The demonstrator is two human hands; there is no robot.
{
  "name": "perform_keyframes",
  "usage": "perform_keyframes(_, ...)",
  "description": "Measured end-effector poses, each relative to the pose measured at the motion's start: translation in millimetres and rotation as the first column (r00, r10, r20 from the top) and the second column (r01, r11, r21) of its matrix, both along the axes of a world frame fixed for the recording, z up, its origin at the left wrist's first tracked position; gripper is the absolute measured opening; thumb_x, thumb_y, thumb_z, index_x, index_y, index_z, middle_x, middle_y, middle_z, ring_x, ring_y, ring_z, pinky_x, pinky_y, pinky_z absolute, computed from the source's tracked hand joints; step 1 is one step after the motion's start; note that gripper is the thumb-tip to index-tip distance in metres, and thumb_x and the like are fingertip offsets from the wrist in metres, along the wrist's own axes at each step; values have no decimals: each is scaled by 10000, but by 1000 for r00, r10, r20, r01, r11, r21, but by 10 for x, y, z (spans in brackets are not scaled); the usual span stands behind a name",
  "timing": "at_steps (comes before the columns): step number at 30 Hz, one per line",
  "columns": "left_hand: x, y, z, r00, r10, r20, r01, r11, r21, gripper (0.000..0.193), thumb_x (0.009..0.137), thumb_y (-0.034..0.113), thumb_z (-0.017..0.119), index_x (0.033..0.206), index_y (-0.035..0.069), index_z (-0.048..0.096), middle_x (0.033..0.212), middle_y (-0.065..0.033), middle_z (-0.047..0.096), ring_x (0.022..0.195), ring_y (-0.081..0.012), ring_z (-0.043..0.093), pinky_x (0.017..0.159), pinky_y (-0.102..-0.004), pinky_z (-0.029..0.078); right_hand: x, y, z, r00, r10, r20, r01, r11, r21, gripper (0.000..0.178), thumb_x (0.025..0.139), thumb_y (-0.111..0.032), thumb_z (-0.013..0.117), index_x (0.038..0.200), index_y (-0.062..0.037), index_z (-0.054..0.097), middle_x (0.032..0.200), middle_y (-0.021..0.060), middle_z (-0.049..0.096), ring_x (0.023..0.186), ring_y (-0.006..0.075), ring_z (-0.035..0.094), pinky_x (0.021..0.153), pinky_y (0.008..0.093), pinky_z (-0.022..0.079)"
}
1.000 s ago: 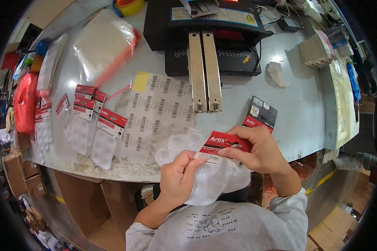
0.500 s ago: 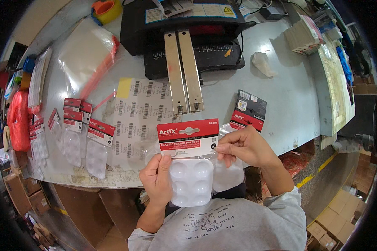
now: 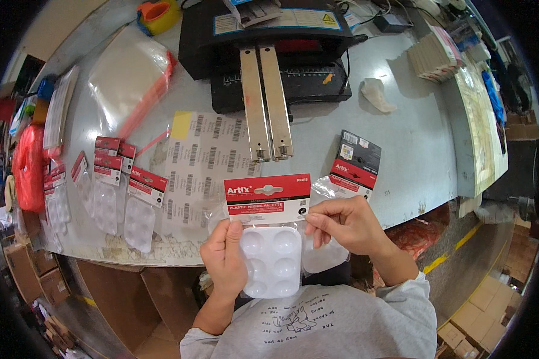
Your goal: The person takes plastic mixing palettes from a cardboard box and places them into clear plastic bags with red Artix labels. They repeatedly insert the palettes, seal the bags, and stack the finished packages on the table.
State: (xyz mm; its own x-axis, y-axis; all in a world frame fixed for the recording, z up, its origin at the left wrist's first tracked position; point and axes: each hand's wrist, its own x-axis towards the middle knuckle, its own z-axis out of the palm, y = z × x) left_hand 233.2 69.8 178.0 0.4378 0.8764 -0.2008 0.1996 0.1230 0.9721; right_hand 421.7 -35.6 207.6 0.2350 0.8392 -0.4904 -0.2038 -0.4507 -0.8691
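Note:
In front of my chest is a packaged white plastic paint palette (image 3: 272, 263) with round wells, under a red, black and white header card (image 3: 268, 198). My left hand (image 3: 224, 251) grips the pack at its left edge, thumb on the card's lower corner. My right hand (image 3: 341, 224) is closed, thumb and forefinger pinched at the card's lower right corner; whether a small label is between them I cannot make out. Just beyond that hand, a second pack with a dark-backed card (image 3: 356, 161) lies at the table's front edge, its clear bag partly behind my fingers.
Ahead stands a black machine (image 3: 269, 54) with two metal bars (image 3: 266, 107) reaching toward me. A barcode label sheet (image 3: 206, 155) lies beside them. More palette packs (image 3: 108, 173), clear bags (image 3: 129, 78) and a tape roll (image 3: 157, 15) are on the left. Stacked cards (image 3: 434, 57) stand right.
My right hand has shifted slightly down and left, its fingers drawing closer to the card's corner. The card has dipped a little; my left hand keeps its grip.

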Motion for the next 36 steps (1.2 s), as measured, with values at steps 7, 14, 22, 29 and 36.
perform_keyframes(7, 161, 179, -58, 968, -85, -238, 117, 986, 122, 311, 949, 217, 458, 784, -35, 532, 646, -155, 544, 569, -233, 485, 564, -316, 380, 82, 187, -154, 968, -135, -212, 94, 977, -193, 200, 887, -124, 554, 765, 26, 601, 655, 51, 598, 520, 117, 597, 460, 226, 443)
perform_keyframes(14, 532, 572, -482, 963, -58, -263, 91, 989, 113, 333, 958, 239, 445, 772, -31, 507, 656, -158, 520, 602, -247, 475, 592, -322, 385, 223, 542, -565, 925, -330, -190, 322, 944, -74, 199, 882, -141, 568, 819, 43, 612, 719, 80, 614, 566, 141, 618, 483, 245, 483)
perform_keyframes(22, 541, 498, -510, 993, -37, -115, 42, 998, 36, 318, 966, 225, 439, 783, -20, 522, 633, -73, 487, 624, -126, 421, 610, -275, 381, 260, 509, -639, 919, -319, -230, 325, 946, -15, 190, 888, -146, 568, 828, 30, 612, 702, 66, 609, 556, 136, 612, 491, 243, 482)
perform_keyframes(29, 305, 633, -391, 945, -58, -322, 117, 979, 166, 305, 951, 247, 459, 880, -19, 590, 709, -116, 562, 685, -135, 505, 663, -275, 415, 427, 355, -499, 908, -268, 321, 250, 963, 98, 227, 832, -162, 662, 954, 27, 633, 823, 81, 642, 663, 142, 625, 581, 250, 501)
perform_keyframes(36, -701, 1434, -115, 554, 523, -648, 217, 660, 719, 415, 901, 250, 533, 1270, 65, 487, 1227, -156, 516, 1052, -265, 524, 883, -394, 392, 694, -180, -617, 313, 168, 935, 53, 980, -194, 1127, 457, -410, 848, 1395, -68, 325, 1432, 114, 359, 1331, 270, 321, 1010, 447, 270)
